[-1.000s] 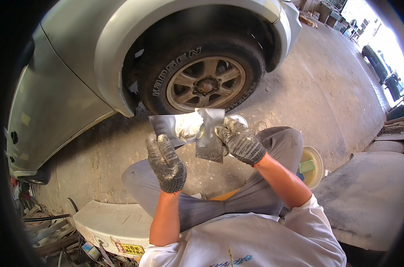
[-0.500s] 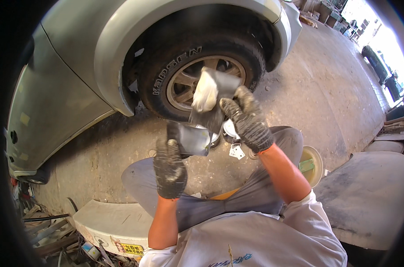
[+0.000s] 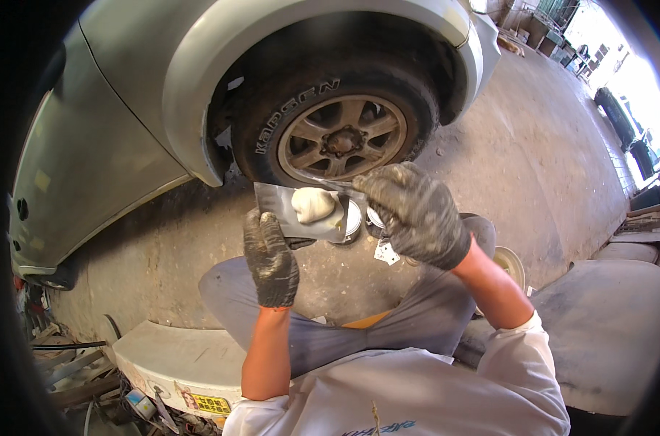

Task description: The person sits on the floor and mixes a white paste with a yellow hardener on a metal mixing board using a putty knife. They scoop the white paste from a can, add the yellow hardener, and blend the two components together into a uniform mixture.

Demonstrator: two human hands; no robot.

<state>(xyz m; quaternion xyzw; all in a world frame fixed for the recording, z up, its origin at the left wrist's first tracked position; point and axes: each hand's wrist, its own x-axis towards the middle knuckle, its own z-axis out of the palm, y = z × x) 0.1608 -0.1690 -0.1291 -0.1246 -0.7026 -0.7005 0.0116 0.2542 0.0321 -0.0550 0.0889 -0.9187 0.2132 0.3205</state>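
gloved hands mixing putty on metal board by car wheel
left hand [image 3: 270, 256] fingers closed on lower edge of metal board [image 3: 295, 211], forearm upright; right hand [image 3: 415, 213] gripping thin blade [image 3: 328, 182] reaching over pale putty lump [image 3: 313, 204] on the board, wheel [image 3: 342, 138] just behind.

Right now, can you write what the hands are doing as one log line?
left hand: holds metal plate with putty blob | right hand: holds thin blade by putty | car wheel behind

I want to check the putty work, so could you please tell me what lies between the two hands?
In the head view, a metal plate bearing a pale putty lump lies between the left hand and right hand.
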